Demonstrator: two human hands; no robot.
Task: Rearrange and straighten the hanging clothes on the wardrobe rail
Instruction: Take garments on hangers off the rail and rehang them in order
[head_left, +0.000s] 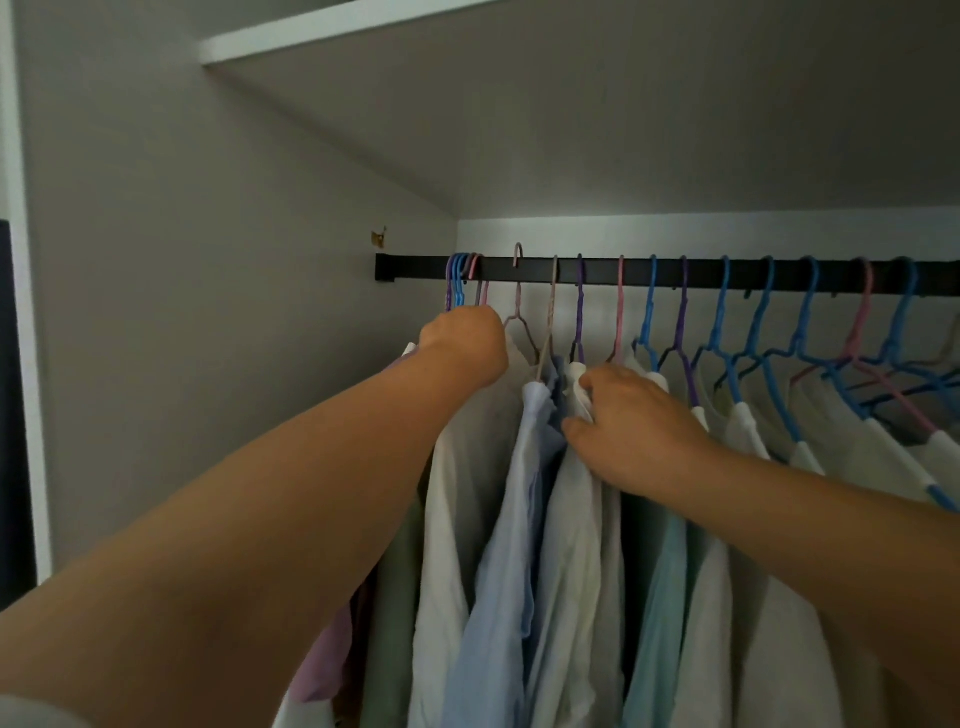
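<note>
A black wardrobe rail (519, 270) carries several plastic hangers in blue, purple and pink, each with a pale shirt. My left hand (465, 343) is raised at the rail's left end, fingers curled round the necks of a bunch of hangers (460, 283) crowded together there. My right hand (631, 421) pinches the white collar of a white shirt (566, 545) on the purple hanger (579, 306). A light blue shirt (504, 561) hangs between my two hands. One pinkish hanger (518, 280) has its hook lifted above the rail.
The wardrobe's left side wall (208, 312) stands close to the bunched hangers. A white shelf (311, 36) runs overhead. More shirts on blue hangers (810, 332) fill the rail to the right. Green and lilac garments (384, 623) hang under my left forearm.
</note>
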